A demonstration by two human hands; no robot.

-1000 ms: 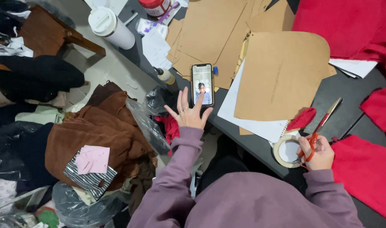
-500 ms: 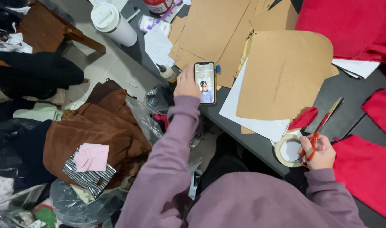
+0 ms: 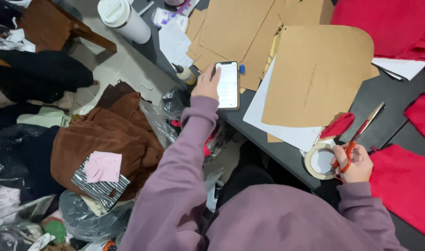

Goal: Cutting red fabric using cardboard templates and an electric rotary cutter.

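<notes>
My left hand (image 3: 207,82) rests against the left edge of a smartphone (image 3: 229,85) lying on the dark table (image 3: 286,155); a fingertip touches its bright white screen. My right hand (image 3: 354,162) grips red-handled scissors (image 3: 359,136) whose blades point up and to the right. The hand sits beside a roll of tape (image 3: 318,161) at the table's near edge. A small red fabric scrap (image 3: 338,125) lies just above the tape. Both arms wear purple sleeves.
Brown card pattern pieces (image 3: 314,74) and white paper cover the table. Red fabric (image 3: 405,188) lies at the right and top right. A white tumbler (image 3: 123,19) and glue bottle (image 3: 184,73) stand at the left edge. Brown clothing (image 3: 105,135) and plastic bags fill the floor.
My left hand reached up from below the phone to its left edge. The screen switched from a picture to a white page. My right hand kept hold of the scissors.
</notes>
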